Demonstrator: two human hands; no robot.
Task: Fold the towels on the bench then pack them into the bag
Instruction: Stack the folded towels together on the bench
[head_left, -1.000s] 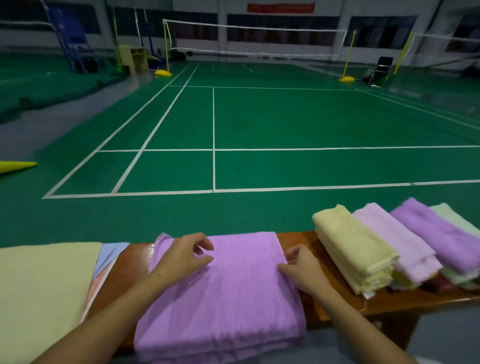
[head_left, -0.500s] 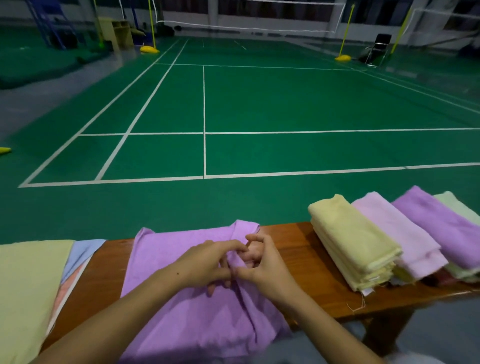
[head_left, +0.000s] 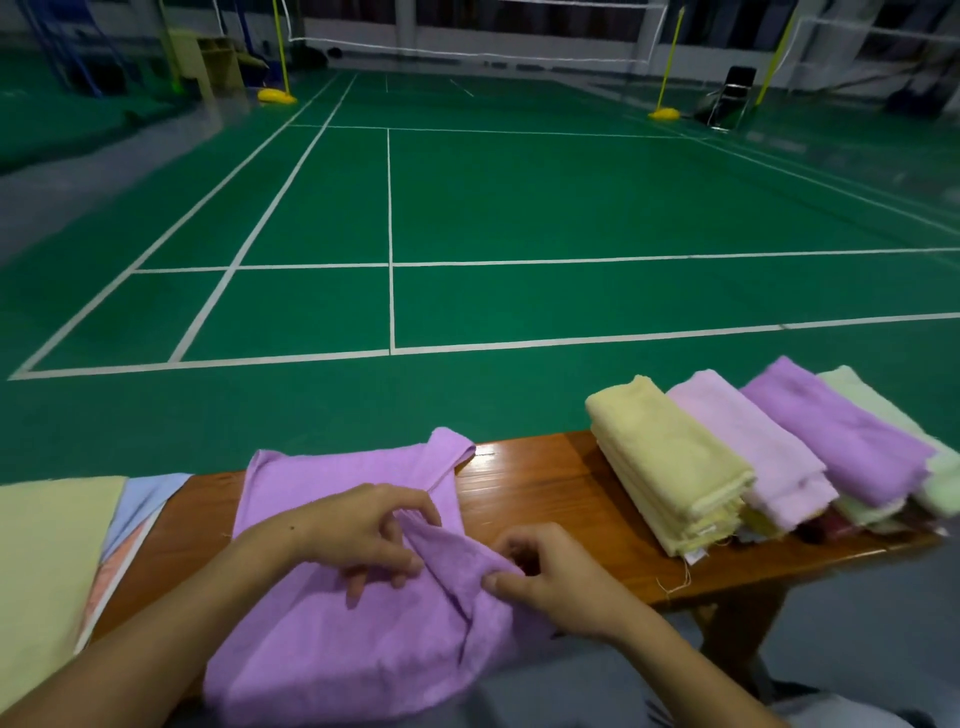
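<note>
- Since a second ago the purple terry towel (head_left: 332, 623) has gone from lying flat and square to being bunched along a raised ridge near its right side; half a second ago both hands met at its middle, and now they sit slightly apart on either side of that ridge
- left hand (head_left: 358, 530) rests on the towel with fingers curled, thumb and forefinger pinching the upper end of the fold; right hand (head_left: 550, 577) has its fingers curled in and pinches the fold's lower right edge between thumb and fingers
- the towel lies across the glossy brown wooden surface (head_left: 540, 493), its near edge hanging over the front; its far right corner is turned up and back
- to the right on the same surface stands a row of folded towels, each leaning on the next: a pale yellow folded towel (head_left: 670, 457), a light pink folded towel (head_left: 753, 447), a deeper purple folded towel (head_left: 841, 441), and a pale green folded towel (head_left: 883, 405) at the far end; something dark red shows under them, too hidden to tell
- at the left a flat pale yellow cloth (head_left: 47, 551) overlaps a light blue and peach cloth (head_left: 135, 514)
- beyond lies a green badminton court floor (head_left: 519, 208) with white lines; a net on yellow posts (head_left: 280, 47) and a black chair (head_left: 732, 93) stand at the far end
</note>
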